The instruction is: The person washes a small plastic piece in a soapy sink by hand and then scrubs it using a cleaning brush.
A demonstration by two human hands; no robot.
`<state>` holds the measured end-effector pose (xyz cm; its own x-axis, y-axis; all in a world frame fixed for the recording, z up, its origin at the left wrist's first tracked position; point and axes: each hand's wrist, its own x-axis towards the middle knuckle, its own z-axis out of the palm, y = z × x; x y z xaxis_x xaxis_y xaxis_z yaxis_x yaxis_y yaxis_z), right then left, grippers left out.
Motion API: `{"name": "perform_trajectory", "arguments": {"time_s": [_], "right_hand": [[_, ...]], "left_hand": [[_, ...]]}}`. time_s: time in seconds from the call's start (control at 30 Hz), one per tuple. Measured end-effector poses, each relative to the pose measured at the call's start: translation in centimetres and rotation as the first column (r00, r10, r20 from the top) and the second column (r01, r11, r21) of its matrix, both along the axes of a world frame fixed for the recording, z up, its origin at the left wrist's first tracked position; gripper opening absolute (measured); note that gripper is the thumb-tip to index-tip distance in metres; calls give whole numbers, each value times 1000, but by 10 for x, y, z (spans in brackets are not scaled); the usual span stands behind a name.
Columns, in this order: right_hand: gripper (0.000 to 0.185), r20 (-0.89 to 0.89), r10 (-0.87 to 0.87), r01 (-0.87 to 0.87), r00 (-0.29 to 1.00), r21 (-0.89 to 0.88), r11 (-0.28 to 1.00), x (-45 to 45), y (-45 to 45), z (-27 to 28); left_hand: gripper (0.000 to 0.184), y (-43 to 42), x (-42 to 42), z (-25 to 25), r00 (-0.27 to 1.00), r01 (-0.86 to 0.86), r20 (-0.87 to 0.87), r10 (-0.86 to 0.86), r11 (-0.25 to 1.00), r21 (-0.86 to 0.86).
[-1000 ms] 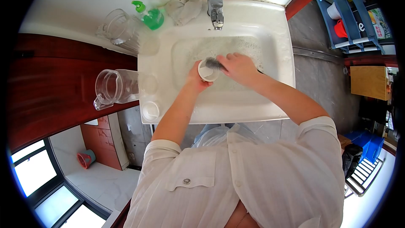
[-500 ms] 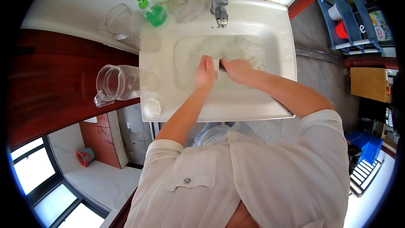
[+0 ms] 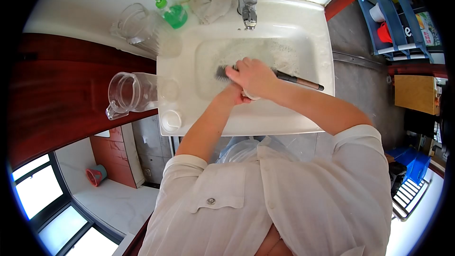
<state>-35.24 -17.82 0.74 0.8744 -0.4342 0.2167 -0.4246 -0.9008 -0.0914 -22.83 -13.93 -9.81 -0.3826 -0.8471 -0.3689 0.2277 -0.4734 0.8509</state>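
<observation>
Over the soapy water of the white sink [image 3: 294,122], my right hand [image 3: 256,78] is closed on a brush [image 3: 303,82]. Its dark bristles point left and its long handle sticks out to the right. Just below, my left hand [image 3: 235,95] holds a white cup [image 3: 251,96], mostly hidden behind my right hand. The brush head is outside the cup, above my left wrist. A chrome faucet [image 3: 247,2] stands at the sink's back edge.
Two clear pitchers [image 3: 132,92] are at the sink's left side. A green soap bottle [image 3: 175,15] and a pale cloth [image 3: 211,7] lie along the back. A small white cup [image 3: 171,121] sits at the front left corner. Blue shelves [image 3: 393,23] stand right.
The brush has come out of the cup, and its head now points left. My left hand has lowered toward the sink's front with the cup, and my right hand has shifted left over it.
</observation>
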Motion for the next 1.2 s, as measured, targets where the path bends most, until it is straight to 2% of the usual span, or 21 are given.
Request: {"name": "perform_trajectory", "arguments": {"time_s": [0.03,0.1,0.17,0.27,0.4,0.5,0.57,0.6,0.67,0.7,0.77,0.8,0.83,0.87,0.93,1.0,1.07,1.1,1.13,1.17,1.2], "right_hand": [[24,-12,-60,60,998,71,996,2,-7,3],[29,-15,-112,112,994,43,993,-13,-19,-1],[26,-30,-209,211,977,87,974,-26,-24,-8],[25,-63,-27,30,998,57,998,-26,-15,-8],[22,-159,-150,160,976,50,986,-15,-18,-8],[21,-260,-191,247,947,206,947,-17,-21,-15],[18,-256,-260,364,931,593,718,-18,-19,-26],[18,-258,-258,363,931,591,720,-19,-20,-31],[18,-205,-234,296,950,828,476,-23,-22,-40],[18,-206,-232,296,951,828,477,-24,-24,-37],[17,-238,-191,249,952,968,34,-25,-26,-33],[17,-239,-192,250,952,968,34,-27,-25,-34],[17,-221,-243,163,944,957,-239,-29,-24,-36],[16,-216,-295,48,931,872,-487,-32,-23,-36],[15,-205,-284,28,937,853,-521,-38,-26,-35],[14,-190,-269,7,944,828,-561,-41,-27,-34],[16,-195,-313,42,929,899,-435,-48,-28,-30],[16,-196,-314,42,929,899,-436,-49,-30,-25],[17,-174,-365,92,915,969,-230,-49,-33,-18],[18,-141,-409,148,902,989,-14,-49,-35,-13],[22,-75,-453,122,889,990,76,-46,-34,-10]], "left_hand": [[25,-4,-1,16,981,-55,-117,153,804,592],[22,-6,6,19,961,-182,-58,271,778,602],[22,-8,15,35,863,-439,63,501,681,586],[22,-12,17,45,862,-449,46,506,718,532],[27,-20,17,50,865,-486,128,486,745,457],[31,-23,9,48,790,-613,257,557,718,328],[34,-23,2,43,725,-687,319,611,678,263],[34,-21,-1,43,710,-700,319,627,678,226],[35,-18,-4,43,693,-715,318,647,674,187],[33,-16,-5,40,678,-734,262,687,654,183],[32,-14,-8,34,658,-753,206,724,633,181],[31,-14,-10,30,630,-772,168,758,635,28],[30,-13,-11,26,606,-776,124,786,618,-127],[30,-13,-12,22,606,-775,124,786,618,-129],[32,-15,-10,20,571,-626,196,797,577,-525],[31,-17,-3,19,552,-578,209,807,552,-601],[31,-15,-3,20,543,-525,222,810,534,-663],[34,-16,-4,27,571,-703,197,797,599,-384],[39,-17,-5,36,590,-794,163,791,605,-61],[39,-18,-3,45,590,-794,162,791,605,-61],[42,-17,-1,56,655,-755,141,742,640,141]]}}
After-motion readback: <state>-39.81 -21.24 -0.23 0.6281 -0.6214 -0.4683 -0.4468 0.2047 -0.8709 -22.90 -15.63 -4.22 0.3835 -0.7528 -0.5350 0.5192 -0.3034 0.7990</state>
